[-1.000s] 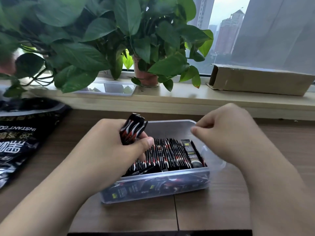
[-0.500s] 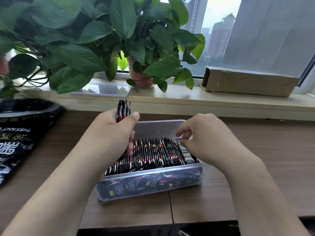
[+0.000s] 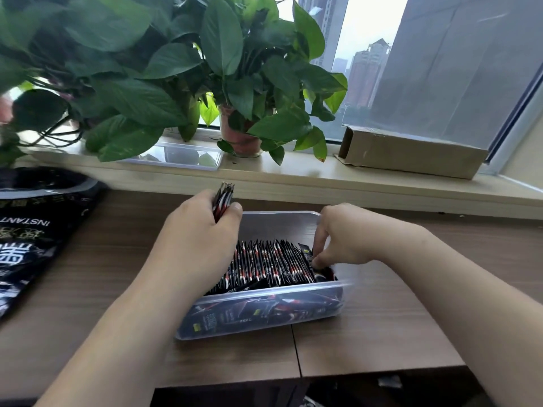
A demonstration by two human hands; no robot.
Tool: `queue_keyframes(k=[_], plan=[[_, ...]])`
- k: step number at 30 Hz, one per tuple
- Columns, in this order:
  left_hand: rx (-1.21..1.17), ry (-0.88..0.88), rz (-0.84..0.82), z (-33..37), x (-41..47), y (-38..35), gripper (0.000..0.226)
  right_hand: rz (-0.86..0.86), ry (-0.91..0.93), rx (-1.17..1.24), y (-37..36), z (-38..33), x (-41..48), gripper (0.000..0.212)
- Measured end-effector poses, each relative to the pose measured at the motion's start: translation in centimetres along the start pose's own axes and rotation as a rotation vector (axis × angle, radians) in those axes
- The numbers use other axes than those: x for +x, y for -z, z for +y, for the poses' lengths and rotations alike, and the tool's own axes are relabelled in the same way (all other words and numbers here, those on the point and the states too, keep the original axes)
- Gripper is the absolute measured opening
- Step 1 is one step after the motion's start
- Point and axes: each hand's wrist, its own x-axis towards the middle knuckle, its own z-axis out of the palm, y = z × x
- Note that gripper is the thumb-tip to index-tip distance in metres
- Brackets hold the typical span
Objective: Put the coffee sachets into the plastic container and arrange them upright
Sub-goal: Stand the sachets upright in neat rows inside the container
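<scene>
Brown wood-grain table point(image 3: 367, 342), seam running near to far under the box. Two bare forearms reach in from the near edge.

Translucent plastic container point(image 3: 279, 227), rectangular, sits at table centre with its long side across the view. Through the near wall a few sachets show lying flat. Above them a row of coffee sachets point(image 3: 270, 262) stands on edge, packed tight and leaning a little to the left. They are slim black sticks with red and white marks. One sachet at the right end turns a yellow-marked face up. The far part of the container, behind the row, shows bare wall.

Left hand point(image 3: 199, 239) is over the left end of the container, fingers and thumb clenched round a small bundle of sachets point(image 3: 223, 195). The bundle is upright, its top ends poking above the fist, same black, red and white print.

Right hand point(image 3: 349, 236) is at the right end of the row, fingers bent downward, fingertips point(image 3: 317, 262) down among the last sachets beside the right wall. The spot is blurred, so I cannot tell whether it pinches one or only presses.

Far left on the table is a large black bag point(image 3: 32, 239) with white lettering, partly out of view.

Beyond the table is a pale windowsill point(image 3: 293, 177). A clear lid point(image 3: 182, 155) lies flat on it at left. A potted plant point(image 3: 241, 136) with broad green leaves stands behind the lid. A cardboard box point(image 3: 411, 154) lies on its side at right. City towers stand past the glass.
</scene>
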Motion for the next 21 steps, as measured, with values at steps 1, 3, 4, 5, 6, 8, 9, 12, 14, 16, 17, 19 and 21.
queue_keyframes(k=[1, 3, 4, 5, 6, 8, 9, 12, 14, 16, 17, 19, 21], plan=[[0.009, -0.004, -0.008, 0.0, -0.1, 0.0, 0.031, -0.048, -0.006, -0.022, 0.2, -0.1, 0.0, 0.026], [0.035, -0.012, -0.018, 0.0, -0.2, 0.0, 0.030, -0.114, -0.015, -0.044, 0.3, -0.3, -0.1, 0.042], [0.045, -0.015, -0.022, 0.0, -0.2, 0.0, 0.029, -0.127, -0.022, -0.025, 0.3, -0.4, -0.1, 0.048], [0.050, -0.017, -0.025, 0.0, -0.3, 0.1, 0.028, -0.125, -0.035, 0.006, 0.3, -0.5, -0.1, 0.051], [0.052, -0.019, -0.027, 0.0, -0.3, 0.1, 0.028, -0.108, -0.052, 0.029, 0.2, -0.7, -0.1, 0.052], [0.050, -0.022, -0.032, -0.1, -0.3, 0.1, 0.027, -0.058, -0.083, 0.038, -0.2, -0.9, 0.0, 0.045], [0.048, -0.021, -0.035, -0.1, -0.3, 0.2, 0.027, -0.028, -0.088, 0.039, -0.4, -0.9, 0.1, 0.039], [0.048, -0.017, -0.039, -0.1, -0.4, 0.2, 0.028, 0.065, -0.092, 0.097, -1.1, -0.9, 0.1, 0.019], [0.047, -0.010, -0.039, -0.1, -0.5, 0.3, 0.028, 0.135, -0.104, 0.167, -1.3, -0.7, 0.1, 0.017], [0.044, -0.001, -0.037, 0.0, -0.5, 0.3, 0.028, 0.188, -0.105, 0.175, -1.5, -0.5, 0.2, 0.015], [0.043, 0.003, -0.034, 0.0, -0.6, 0.4, 0.029, 0.191, -0.101, 0.154, -1.4, -0.4, 0.2, 0.015], [0.040, 0.014, -0.033, 0.0, -0.6, 0.4, 0.030, 0.171, -0.088, 0.116, -1.1, -0.3, 0.0, 0.018], [0.043, 0.019, -0.038, 0.1, -0.5, 0.3, 0.030, 0.127, -0.093, 0.093, -0.7, -0.2, -0.3, 0.030]])
